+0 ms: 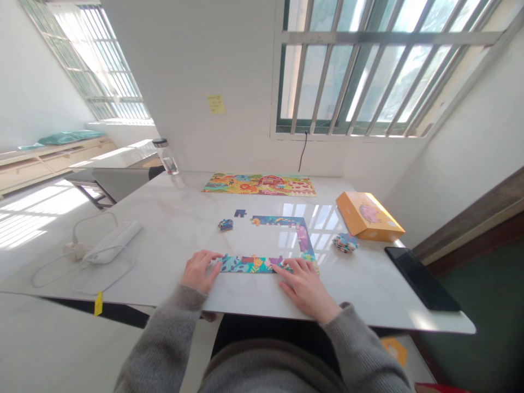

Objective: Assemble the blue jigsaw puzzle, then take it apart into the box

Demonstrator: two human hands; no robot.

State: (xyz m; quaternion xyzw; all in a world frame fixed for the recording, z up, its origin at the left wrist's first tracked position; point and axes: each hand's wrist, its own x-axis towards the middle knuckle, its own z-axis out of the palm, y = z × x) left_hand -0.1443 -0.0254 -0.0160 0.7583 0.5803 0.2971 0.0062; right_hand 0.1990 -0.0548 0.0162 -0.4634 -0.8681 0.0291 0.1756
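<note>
A partly joined jigsaw puzzle (pixel 303 238) lies flat on the table, its pieces forming a bottom row, a right side and a top row. My left hand (pixel 200 271) rests at the left end of the bottom row, fingertips touching it and thumb apart from the fingers. Over the right part of that same row lies my right hand (pixel 305 285), its fingers stretched out on the pieces. One loose dark blue puzzle piece (pixel 240 213) lies left of the top row. Near it is a small pile of puzzle pieces (pixel 225 225).
A finished farm-scene puzzle (pixel 262 185) lies by the wall. On the right are another pile of pieces (pixel 345 243), an orange box (pixel 368 215) and a black tablet (pixel 421 278). A white power strip (pixel 113 242) with a cable lies left; a bottle (pixel 167 157) stands behind.
</note>
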